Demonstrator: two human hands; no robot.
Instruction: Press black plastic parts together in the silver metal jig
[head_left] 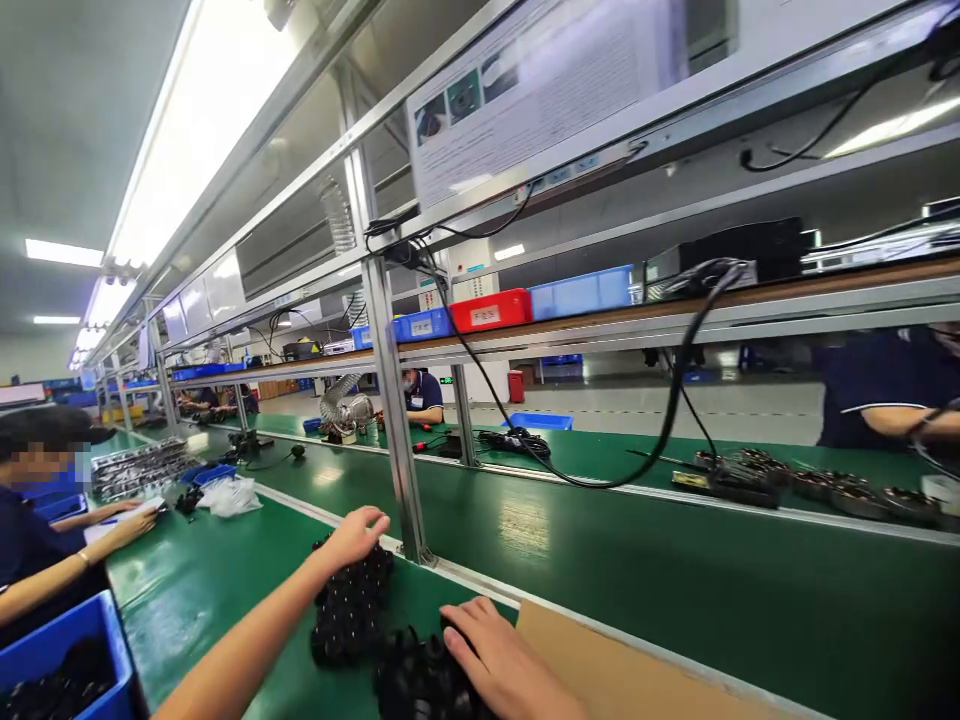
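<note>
Black parts standing in rows [352,605] lie on the green bench in front of me. My left hand [358,537] is over the far end of these rows, its fingers bent together; whatever they may hold is hidden. Nearer to me is a looser pile of black parts [420,680]. My right hand [491,650] rests at the right side of that pile, with its fingers curled over a black part that is mostly covered. A brown cardboard sheet [622,672] lies to the right of my right hand.
A metal post [397,450] rises just beyond my hands. A blue bin of black parts [105,650] stands at the lower left, near a person in a cap [22,530]. A black cable [675,400] hangs from the shelf. A plastic bag [229,496] lies farther left.
</note>
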